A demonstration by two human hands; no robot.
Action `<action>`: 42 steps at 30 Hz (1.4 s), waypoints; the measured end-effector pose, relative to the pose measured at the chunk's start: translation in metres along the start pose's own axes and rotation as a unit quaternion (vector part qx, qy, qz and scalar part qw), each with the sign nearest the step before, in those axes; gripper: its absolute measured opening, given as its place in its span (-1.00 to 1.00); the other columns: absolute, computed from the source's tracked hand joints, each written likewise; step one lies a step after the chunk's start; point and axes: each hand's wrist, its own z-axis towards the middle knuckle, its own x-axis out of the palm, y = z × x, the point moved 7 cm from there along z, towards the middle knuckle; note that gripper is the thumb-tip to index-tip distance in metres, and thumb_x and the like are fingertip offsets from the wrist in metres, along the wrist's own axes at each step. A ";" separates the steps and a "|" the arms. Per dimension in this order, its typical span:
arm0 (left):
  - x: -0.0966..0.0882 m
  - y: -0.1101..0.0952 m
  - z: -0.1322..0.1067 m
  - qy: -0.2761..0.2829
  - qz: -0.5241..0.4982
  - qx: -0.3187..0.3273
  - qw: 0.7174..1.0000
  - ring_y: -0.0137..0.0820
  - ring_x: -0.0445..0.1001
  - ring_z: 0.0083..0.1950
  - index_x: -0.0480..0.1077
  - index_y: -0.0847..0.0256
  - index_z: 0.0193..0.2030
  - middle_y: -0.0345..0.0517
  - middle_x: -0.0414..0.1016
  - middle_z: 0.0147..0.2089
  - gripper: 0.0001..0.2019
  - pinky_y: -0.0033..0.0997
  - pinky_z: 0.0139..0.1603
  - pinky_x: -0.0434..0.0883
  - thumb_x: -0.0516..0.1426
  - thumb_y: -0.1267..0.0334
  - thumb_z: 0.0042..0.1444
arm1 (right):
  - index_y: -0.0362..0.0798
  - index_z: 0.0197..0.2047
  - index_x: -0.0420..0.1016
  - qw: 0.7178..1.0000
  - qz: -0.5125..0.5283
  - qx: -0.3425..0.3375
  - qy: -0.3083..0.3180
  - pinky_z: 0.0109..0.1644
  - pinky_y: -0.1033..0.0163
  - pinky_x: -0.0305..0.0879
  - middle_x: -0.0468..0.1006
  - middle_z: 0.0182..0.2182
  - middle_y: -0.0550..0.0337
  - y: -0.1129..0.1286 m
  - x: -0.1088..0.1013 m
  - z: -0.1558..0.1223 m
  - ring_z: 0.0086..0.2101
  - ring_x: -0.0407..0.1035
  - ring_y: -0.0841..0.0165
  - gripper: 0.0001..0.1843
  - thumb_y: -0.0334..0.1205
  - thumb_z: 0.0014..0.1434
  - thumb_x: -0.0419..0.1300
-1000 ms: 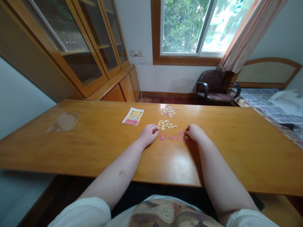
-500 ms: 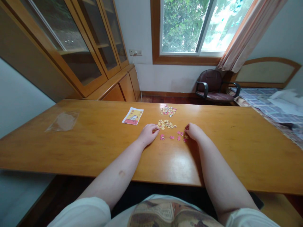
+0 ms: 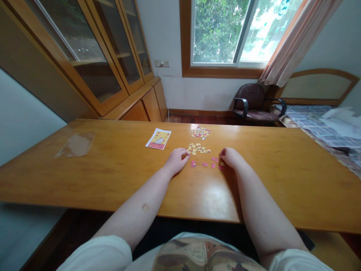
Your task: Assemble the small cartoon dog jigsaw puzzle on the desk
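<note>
My left hand (image 3: 178,159) rests on the table just left of a pile of yellow jigsaw puzzle pieces (image 3: 199,149). Its fingers are drawn together, and whatever they hold is too small to make out. On the other side my right hand (image 3: 229,156) has thumb and fingers pinched at the edge of some pink puzzle pieces (image 3: 215,160); what is between the fingertips is hidden. Between the hands, a pink joined-looking piece (image 3: 193,164) and a small pink piece (image 3: 205,164) lie apart. A yellowish piece (image 3: 222,163) sits under my right fingers.
Farther back lies a pile of mixed pink and pale puzzle pieces (image 3: 200,132). A picture card (image 3: 158,139) with a white animal on yellow and pink is left of the piles. A clear plastic bag (image 3: 75,145) lies at the table's left. Beyond the table (image 3: 126,169) stands an office chair (image 3: 252,99).
My right fingertips have shifted very slightly to the left by the pink pieces. My left hand and the piles look the same.
</note>
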 end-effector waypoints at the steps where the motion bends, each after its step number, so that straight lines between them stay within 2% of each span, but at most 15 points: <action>1: 0.000 0.000 0.000 0.002 -0.001 -0.001 1.000 -0.28 0.44 -0.04 0.50 0.16 -0.30 -0.09 0.53 -0.15 -0.84 -0.22 0.08 0.36 0.07 0.28 0.14 | -0.11 -0.23 0.58 1.000 0.017 -0.004 -0.006 -0.37 0.37 0.16 0.62 -0.30 0.07 0.002 -0.002 -0.002 -0.32 0.46 0.36 -0.82 -0.33 0.06 0.22; 4: 0.002 0.002 0.000 0.004 -0.006 -0.004 1.000 -0.27 0.45 -0.04 0.51 0.16 -0.29 -0.08 0.53 -0.14 -0.84 -0.22 0.07 0.38 0.08 0.28 0.13 | -0.09 -0.24 0.59 0.994 0.105 -0.029 -0.029 -0.34 0.37 0.21 0.62 -0.34 0.12 0.011 -0.005 -0.006 -0.34 0.45 0.38 -0.83 -0.32 0.06 0.23; 7: 0.003 0.002 0.000 -0.002 -0.013 0.008 1.000 -0.27 0.45 -0.03 0.53 0.14 -0.25 -0.09 0.53 -0.13 -0.85 -0.21 0.08 0.37 0.11 0.29 0.11 | -0.11 -0.25 0.58 0.966 0.246 -0.067 -0.036 -0.32 0.37 0.28 0.62 -0.34 0.12 0.028 -0.001 -0.012 -0.36 0.45 0.39 -0.84 -0.33 0.09 0.20; 9: 0.002 -0.001 0.000 -0.009 -0.016 0.028 0.999 -0.27 0.45 -0.01 0.53 0.13 -0.18 -0.10 0.53 -0.12 -0.83 -0.21 0.10 0.36 0.14 0.29 0.10 | -0.14 -0.26 0.55 0.929 0.360 -0.082 0.012 -0.41 0.36 0.30 0.60 -0.38 0.10 0.042 0.012 -0.017 -0.42 0.44 0.39 -0.85 -0.31 0.04 0.25; 11: 0.003 -0.007 -0.001 -0.013 -0.014 0.057 0.998 -0.28 0.44 -0.01 0.52 0.11 -0.11 -0.10 0.53 -0.10 -0.79 -0.21 0.10 0.36 0.19 0.27 0.08 | -0.12 -0.24 0.49 0.877 0.470 -0.077 0.061 -0.49 0.36 0.30 0.59 -0.39 0.12 0.055 0.028 -0.023 -0.47 0.44 0.38 -0.76 -0.28 -0.03 0.32; 13: 0.003 -0.012 -0.003 -0.014 -0.009 0.085 0.996 -0.27 0.43 0.00 0.51 0.09 -0.07 -0.10 0.53 -0.09 -0.74 -0.21 0.10 0.35 0.24 0.22 0.06 | -0.09 -0.25 0.43 0.830 0.544 -0.080 0.095 -0.46 0.35 0.34 0.56 -0.44 0.18 0.067 0.041 -0.027 -0.45 0.45 0.38 -0.67 -0.27 -0.12 0.38; 16: 0.004 -0.017 -0.005 -0.017 0.000 0.104 0.994 -0.27 0.42 0.01 0.52 0.06 -0.09 -0.10 0.52 -0.09 -0.73 -0.20 0.09 0.35 0.28 0.17 0.03 | -0.07 -0.30 0.37 0.805 0.574 -0.106 0.106 -0.49 0.37 0.30 0.52 -0.53 0.26 0.076 0.050 -0.028 -0.54 0.39 0.45 -0.59 -0.20 -0.21 0.43; 21: 0.005 -0.021 -0.005 -0.018 0.005 0.114 0.993 -0.28 0.42 -0.02 0.55 0.06 -0.19 -0.11 0.52 -0.13 -0.82 -0.21 0.07 0.36 0.27 0.14 0.04 | -0.07 -0.35 0.35 0.818 0.552 -0.136 0.093 -0.52 0.39 0.21 0.47 -0.58 0.34 0.079 0.051 -0.028 -0.59 0.31 0.50 -0.58 -0.10 -0.22 0.42; 26: 0.003 -0.020 -0.005 -0.037 0.017 0.116 0.992 -0.31 0.42 -0.02 0.56 0.06 -0.23 -0.12 0.51 -0.11 -0.85 -0.22 0.08 0.34 0.25 0.13 0.07 | -0.05 -0.44 0.30 0.828 0.532 -0.143 0.105 -0.54 0.39 0.16 0.42 -0.64 0.36 0.084 0.052 -0.031 -0.62 0.27 0.50 -0.61 -0.06 -0.19 0.39; 32: 0.003 -0.020 -0.005 -0.039 0.026 0.111 0.993 -0.30 0.43 -0.03 0.56 0.07 -0.25 -0.10 0.51 -0.11 -0.85 -0.20 0.07 0.35 0.25 0.13 0.07 | -0.04 -0.41 0.32 0.830 0.527 -0.151 0.099 -0.52 0.37 0.20 0.44 -0.59 0.33 0.084 0.057 -0.029 -0.59 0.29 0.47 -0.63 -0.02 -0.15 0.36; 34: 0.000 -0.018 -0.004 -0.051 0.026 0.104 0.993 -0.30 0.43 -0.04 0.57 0.09 -0.27 -0.10 0.51 -0.12 -0.86 -0.21 0.06 0.36 0.24 0.14 0.07 | -0.05 -0.38 0.37 0.845 0.504 -0.164 0.070 -0.50 0.35 0.23 0.47 -0.55 0.30 0.080 0.053 -0.027 -0.57 0.30 0.45 -0.68 0.01 -0.05 0.29; 38: -0.003 -0.012 -0.002 -0.067 0.032 0.076 0.994 -0.29 0.43 -0.05 0.57 0.11 -0.27 -0.10 0.52 -0.15 -0.86 -0.20 0.06 0.37 0.24 0.15 0.07 | -0.06 -0.35 0.51 0.914 0.346 -0.209 -0.030 -0.39 0.31 0.27 0.51 -0.49 0.23 0.075 0.037 -0.028 -0.52 0.33 0.43 -0.78 -0.06 0.09 0.22; 40: -0.004 -0.009 -0.001 -0.070 0.034 0.062 0.995 -0.29 0.44 -0.05 0.57 0.11 -0.25 -0.10 0.53 -0.15 -0.85 -0.20 0.05 0.37 0.24 0.15 0.07 | -0.04 -0.33 0.56 0.929 0.276 -0.239 -0.063 -0.31 0.29 0.28 0.54 -0.44 0.19 0.077 0.029 -0.031 -0.46 0.35 0.42 -0.82 -0.11 0.10 0.25; 42: -0.004 -0.007 -0.001 -0.071 0.033 0.057 0.995 -0.29 0.44 -0.06 0.57 0.12 -0.25 -0.11 0.53 -0.16 -0.85 -0.20 0.05 0.37 0.24 0.15 0.07 | -0.03 -0.30 0.60 0.929 0.244 -0.266 -0.080 -0.25 0.28 0.29 0.56 -0.39 0.16 0.081 0.025 -0.034 -0.42 0.37 0.40 -0.83 -0.12 0.11 0.26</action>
